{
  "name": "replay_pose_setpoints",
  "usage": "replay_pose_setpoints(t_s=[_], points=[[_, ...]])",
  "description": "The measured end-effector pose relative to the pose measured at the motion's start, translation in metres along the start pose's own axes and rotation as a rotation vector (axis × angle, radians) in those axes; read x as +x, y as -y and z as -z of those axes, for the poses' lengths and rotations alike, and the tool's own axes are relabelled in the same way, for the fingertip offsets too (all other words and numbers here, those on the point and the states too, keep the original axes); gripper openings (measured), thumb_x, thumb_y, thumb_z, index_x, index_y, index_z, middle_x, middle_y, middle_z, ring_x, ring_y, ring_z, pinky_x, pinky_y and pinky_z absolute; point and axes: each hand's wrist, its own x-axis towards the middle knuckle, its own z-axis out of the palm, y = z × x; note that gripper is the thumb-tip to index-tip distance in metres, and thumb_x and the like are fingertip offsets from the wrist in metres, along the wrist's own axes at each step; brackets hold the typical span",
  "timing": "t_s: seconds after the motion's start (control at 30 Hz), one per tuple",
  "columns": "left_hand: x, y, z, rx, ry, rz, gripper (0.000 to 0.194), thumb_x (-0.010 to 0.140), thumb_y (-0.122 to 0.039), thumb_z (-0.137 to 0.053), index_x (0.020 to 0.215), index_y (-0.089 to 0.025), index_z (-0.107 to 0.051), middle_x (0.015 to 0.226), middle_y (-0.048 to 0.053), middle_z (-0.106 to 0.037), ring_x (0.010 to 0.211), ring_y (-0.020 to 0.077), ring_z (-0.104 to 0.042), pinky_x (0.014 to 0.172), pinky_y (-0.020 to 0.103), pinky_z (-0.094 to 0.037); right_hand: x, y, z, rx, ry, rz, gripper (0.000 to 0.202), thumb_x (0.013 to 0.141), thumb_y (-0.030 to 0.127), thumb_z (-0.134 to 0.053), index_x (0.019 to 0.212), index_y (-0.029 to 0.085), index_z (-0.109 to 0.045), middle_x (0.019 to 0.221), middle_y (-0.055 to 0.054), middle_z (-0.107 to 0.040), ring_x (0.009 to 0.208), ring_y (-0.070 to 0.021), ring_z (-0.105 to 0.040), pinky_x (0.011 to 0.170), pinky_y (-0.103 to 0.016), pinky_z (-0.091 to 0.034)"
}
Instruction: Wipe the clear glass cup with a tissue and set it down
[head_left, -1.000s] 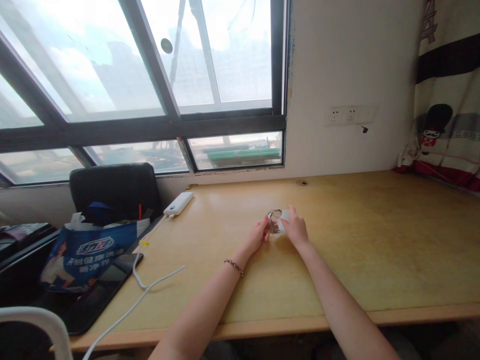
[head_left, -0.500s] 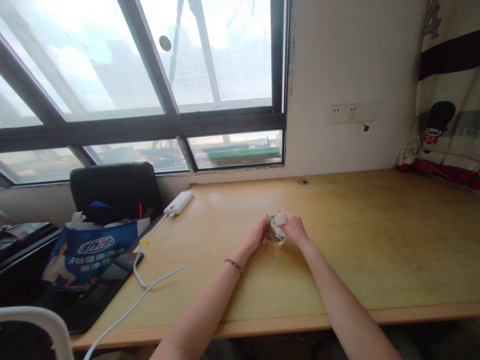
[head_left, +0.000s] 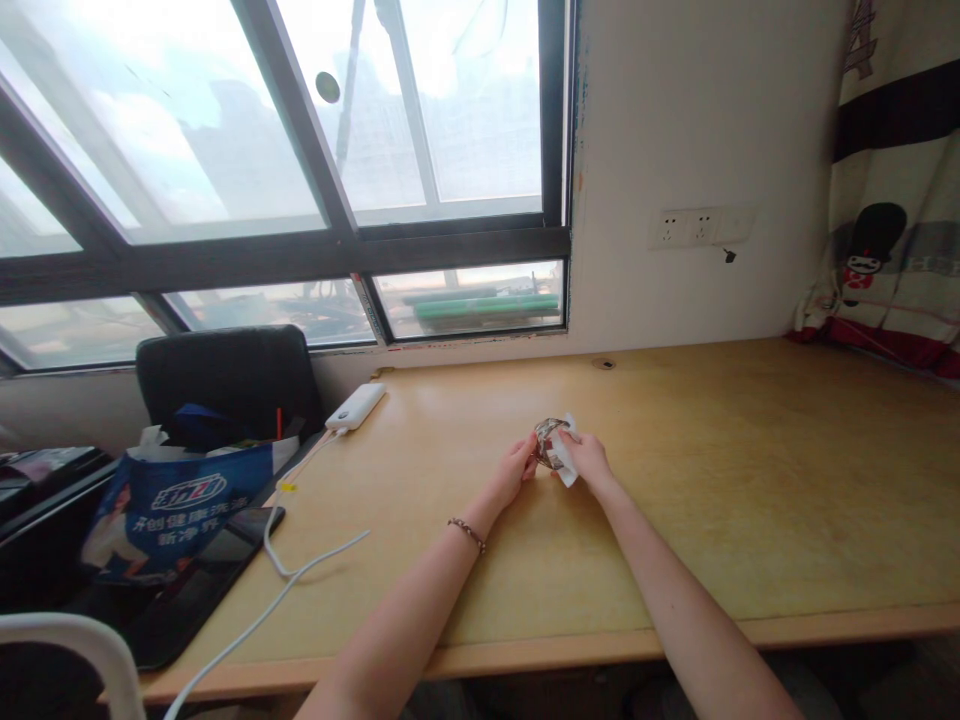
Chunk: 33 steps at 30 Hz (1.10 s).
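Both hands are together over the middle of the wooden table. My left hand (head_left: 517,470), with a beaded bracelet (head_left: 468,534) on its wrist, has its fingers closed on the left edge of a small round object (head_left: 546,436) with a dark, patterned or wiry surface. My right hand (head_left: 586,458) holds a crumpled white tissue (head_left: 568,474) against the right side of that object. Too small to tell is what exactly the round object is.
On the table (head_left: 750,480), a white power bank (head_left: 356,407) lies at the back left, with a white cable (head_left: 289,590) running to the front edge. A blue bag (head_left: 180,510) and a black chair (head_left: 229,380) stand left. Behind are a window and wall sockets (head_left: 701,227).
My right hand has shifted the white tissue; it now spreads along the round object's right side. The round object is turned and more of its patterned surface shows.
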Motion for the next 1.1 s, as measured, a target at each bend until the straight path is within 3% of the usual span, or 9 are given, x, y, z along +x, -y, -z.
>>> replay_pose_setpoints(t_s=[0.07,0.13,0.23,0.33,0.43,0.53,0.63,0.83,1.1], points=[[-0.001,-0.004,-0.001,-0.069,0.039,0.004,0.038,0.074,-0.049,-0.048,0.075,-0.012,-0.055,0.044,-0.006,-0.037,0.033,0.0018,-0.025,0.036,0.017,-0.015,0.0,0.001,-0.005,0.374,0.13,-0.179,0.037,0.077,0.042,-0.045,0.077,0.01,-0.063,0.068,-0.01,-0.066,0.05,-0.0158,-0.059,0.043,-0.025,-0.046],[-0.002,-0.008,-0.004,-0.128,0.102,0.011,0.035,0.074,-0.045,-0.05,0.083,-0.012,-0.055,0.056,-0.002,-0.048,0.037,0.0026,-0.035,0.038,0.017,-0.023,-0.001,0.004,-0.008,0.577,0.169,-0.286,0.031,0.076,0.037,-0.047,0.078,0.01,-0.061,0.072,-0.01,-0.066,0.052,-0.0161,-0.06,0.045,-0.027,-0.048],[-0.004,-0.012,-0.007,-0.173,0.162,0.006,0.033,0.072,-0.039,-0.054,0.093,-0.013,-0.055,0.075,0.004,-0.056,0.051,0.0067,-0.049,0.051,0.02,-0.038,-0.002,0.007,-0.005,0.378,0.002,-0.257,0.024,0.075,0.032,-0.048,0.073,0.011,-0.06,0.069,-0.009,-0.065,0.053,-0.0161,-0.058,0.047,-0.026,-0.046],[-0.004,-0.012,-0.01,-0.115,0.137,-0.032,0.037,0.067,-0.033,-0.06,0.099,-0.015,-0.055,0.084,0.005,-0.057,0.054,0.0067,-0.05,0.062,0.024,-0.042,-0.005,0.009,0.006,-0.073,-0.188,-0.029,0.017,0.075,0.023,-0.046,0.078,0.014,-0.06,0.07,-0.007,-0.064,0.063,-0.0175,-0.058,0.055,-0.025,-0.042],[-0.003,-0.008,-0.011,0.073,0.043,-0.105,0.048,0.063,-0.029,-0.065,0.107,-0.016,-0.05,0.081,0.003,-0.058,0.052,0.0061,-0.048,0.056,0.021,-0.041,-0.012,0.015,0.018,-0.401,-0.282,0.206,0.025,0.078,0.016,-0.04,0.096,0.018,-0.057,0.08,-0.007,-0.064,0.072,-0.0178,-0.057,0.061,-0.025,-0.038],[-0.002,-0.002,-0.015,0.226,-0.017,-0.159,0.055,0.059,-0.029,-0.069,0.109,-0.016,-0.048,0.067,-0.001,-0.056,0.052,0.0074,-0.048,0.049,0.018,-0.035,-0.019,0.021,0.024,-0.571,-0.297,0.355,0.03,0.078,0.013,-0.04,0.105,0.02,-0.053,0.09,-0.007,-0.062,0.08,-0.0184,-0.055,0.066,-0.025,-0.036],[-0.003,0.001,-0.019,0.227,-0.017,-0.169,0.046,0.06,-0.03,-0.067,0.099,-0.014,-0.049,0.065,-0.001,-0.055,0.053,0.0079,-0.049,0.048,0.017,-0.033,-0.02,0.024,0.023,-0.592,-0.276,0.432,0.031,0.077,0.013,-0.042,0.104,0.021,-0.054,0.095,-0.008,-0.062,0.087,-0.019,-0.052,0.071,-0.025,-0.034],[-0.003,0.003,-0.018,0.232,-0.018,-0.154,0.039,0.063,-0.03,-0.064,0.093,-0.015,-0.044,0.064,-0.001,-0.056,0.051,0.0076,-0.049,0.046,0.017,-0.033,-0.009,0.013,0.017,-0.428,-0.212,0.299,0.03,0.076,0.014,-0.04,0.098,0.021,-0.059,0.086,-0.006,-0.065,0.075,-0.0164,-0.057,0.061,-0.021,-0.035],[-0.003,0.007,-0.013,0.344,-0.038,-0.147,0.037,0.062,-0.03,-0.063,0.09,-0.017,-0.042,0.057,-0.005,-0.053,0.043,0.0056,-0.044,0.039,0.014,-0.028,-0.007,0.009,0.016,-0.236,-0.177,0.324,0.033,0.073,0.017,-0.04,0.098,0.02,-0.061,0.087,-0.007,-0.066,0.075,-0.0165,-0.058,0.062,-0.02,-0.038]])
